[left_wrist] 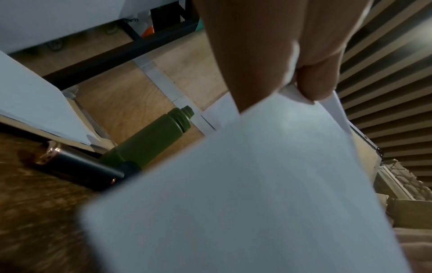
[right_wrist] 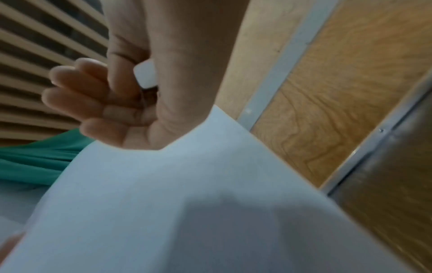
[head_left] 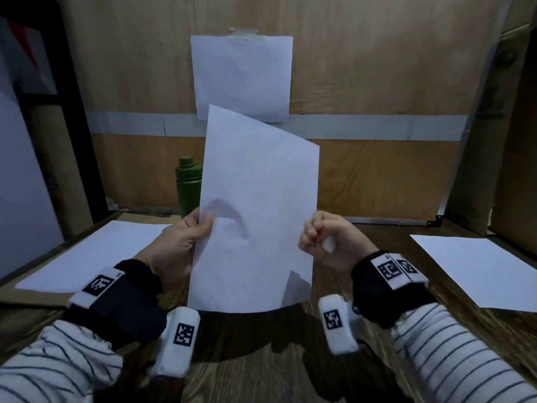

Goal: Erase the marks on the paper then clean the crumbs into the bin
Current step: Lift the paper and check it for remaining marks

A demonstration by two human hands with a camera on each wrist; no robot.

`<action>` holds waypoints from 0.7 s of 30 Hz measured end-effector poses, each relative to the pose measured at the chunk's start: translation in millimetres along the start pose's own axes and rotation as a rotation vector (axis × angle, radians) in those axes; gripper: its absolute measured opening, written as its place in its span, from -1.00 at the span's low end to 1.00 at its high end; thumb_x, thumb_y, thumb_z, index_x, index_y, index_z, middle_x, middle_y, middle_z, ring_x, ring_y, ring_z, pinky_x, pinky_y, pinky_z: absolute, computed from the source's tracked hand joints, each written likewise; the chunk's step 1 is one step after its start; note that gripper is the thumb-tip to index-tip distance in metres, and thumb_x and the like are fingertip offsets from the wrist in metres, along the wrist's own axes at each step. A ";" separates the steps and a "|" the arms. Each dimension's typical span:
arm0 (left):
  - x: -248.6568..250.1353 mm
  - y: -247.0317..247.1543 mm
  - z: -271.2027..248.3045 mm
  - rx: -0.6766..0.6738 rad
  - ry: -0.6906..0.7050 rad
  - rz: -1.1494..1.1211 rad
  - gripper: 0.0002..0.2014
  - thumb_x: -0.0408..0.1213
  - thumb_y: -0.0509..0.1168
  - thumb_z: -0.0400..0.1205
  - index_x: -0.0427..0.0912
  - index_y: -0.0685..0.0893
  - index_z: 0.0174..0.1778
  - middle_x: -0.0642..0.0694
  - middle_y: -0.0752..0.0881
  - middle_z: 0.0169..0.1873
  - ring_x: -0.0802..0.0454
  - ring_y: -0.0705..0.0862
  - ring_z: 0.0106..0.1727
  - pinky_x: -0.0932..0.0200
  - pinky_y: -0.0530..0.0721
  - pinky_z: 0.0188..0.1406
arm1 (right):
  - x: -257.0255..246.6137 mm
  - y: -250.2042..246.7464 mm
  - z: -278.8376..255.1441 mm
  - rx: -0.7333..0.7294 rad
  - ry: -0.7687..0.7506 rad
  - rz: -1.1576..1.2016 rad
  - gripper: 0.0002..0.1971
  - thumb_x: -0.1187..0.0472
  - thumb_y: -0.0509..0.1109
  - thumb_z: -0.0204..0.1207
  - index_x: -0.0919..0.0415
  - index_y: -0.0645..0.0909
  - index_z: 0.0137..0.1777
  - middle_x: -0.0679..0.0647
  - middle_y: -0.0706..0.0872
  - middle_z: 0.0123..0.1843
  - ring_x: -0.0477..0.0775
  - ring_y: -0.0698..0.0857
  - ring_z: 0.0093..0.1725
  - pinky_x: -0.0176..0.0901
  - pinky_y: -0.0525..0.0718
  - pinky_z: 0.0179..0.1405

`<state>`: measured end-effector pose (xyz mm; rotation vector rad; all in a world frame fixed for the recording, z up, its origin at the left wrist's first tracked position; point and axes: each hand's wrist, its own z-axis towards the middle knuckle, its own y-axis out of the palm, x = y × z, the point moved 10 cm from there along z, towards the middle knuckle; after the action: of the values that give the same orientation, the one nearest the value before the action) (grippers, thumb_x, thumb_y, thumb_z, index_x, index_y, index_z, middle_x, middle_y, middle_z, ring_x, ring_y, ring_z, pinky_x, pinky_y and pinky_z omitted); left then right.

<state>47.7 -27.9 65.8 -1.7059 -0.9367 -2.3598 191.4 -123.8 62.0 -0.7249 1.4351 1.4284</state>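
A white sheet of paper (head_left: 258, 210) is held upright above the wooden table, tilted a little to the right. My left hand (head_left: 186, 237) pinches its left edge between thumb and fingers, and the paper (left_wrist: 245, 184) fills much of the left wrist view. My right hand (head_left: 322, 239) is curled at the sheet's right edge around a small white eraser (head_left: 329, 244). The eraser (right_wrist: 146, 74) shows between palm and fingers in the right wrist view, above the paper (right_wrist: 187, 203). No marks or crumbs are legible on the sheet. No bin is in view.
A green bottle (head_left: 188, 184) stands behind the sheet at the back of the table (head_left: 261, 359). A black cylinder (left_wrist: 79, 166) lies beside the bottle. Loose white sheets lie at left (head_left: 96, 251) and right (head_left: 488, 269). Another sheet (head_left: 242, 77) is taped to the wooden back panel.
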 end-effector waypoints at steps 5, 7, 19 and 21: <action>7.9 3.1 -0.3 -0.045 0.047 0.026 -0.34 -0.03 0.75 -0.19 0.04 0.85 -0.12 -0.08 0.83 -0.03 -0.01 0.82 -0.11 0.12 0.79 -0.29 | 72.8 -12.9 4.7 -0.057 0.379 -0.898 -0.52 0.60 0.05 0.44 0.19 0.66 -0.48 0.13 0.73 -0.37 0.01 0.70 -0.39 -0.26 0.67 -0.40; 13.1 3.0 -1.3 -0.049 0.065 0.046 -0.38 -0.02 0.74 -0.13 0.07 0.85 -0.10 -0.07 0.83 -0.03 0.00 0.82 -0.10 0.12 0.79 -0.28 | 81.7 -31.3 -0.2 -0.103 0.513 -1.358 -0.63 0.44 0.22 0.49 0.06 0.67 -0.42 0.01 0.73 -0.31 -0.05 0.65 -0.31 -0.28 0.60 -0.28; 13.3 5.5 4.5 -0.001 0.101 0.004 -0.69 -0.14 0.32 0.38 0.04 0.82 0.00 -0.06 0.81 0.03 0.01 0.81 -0.03 0.11 0.79 -0.21 | 80.8 28.8 -4.8 -0.080 0.326 -0.719 -0.52 0.60 0.01 0.42 0.22 0.75 -0.31 0.07 0.80 -0.28 -0.05 0.75 -0.30 -0.25 0.70 -0.25; 14.7 3.0 4.6 0.019 0.099 -0.019 -0.63 -0.18 0.19 0.51 -0.04 0.70 0.21 -0.09 0.78 0.11 -0.02 0.80 0.02 0.09 0.79 -0.17 | 102.6 11.1 -13.1 -0.152 0.473 -1.262 -0.66 0.46 0.16 0.48 0.21 0.77 -0.06 0.12 0.81 -0.09 -0.04 0.68 -0.23 -0.20 0.66 -0.17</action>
<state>47.3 -23.9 81.0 -1.5646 -0.9605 -2.4138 140.5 -113.6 -28.1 -1.7304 0.8173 0.3626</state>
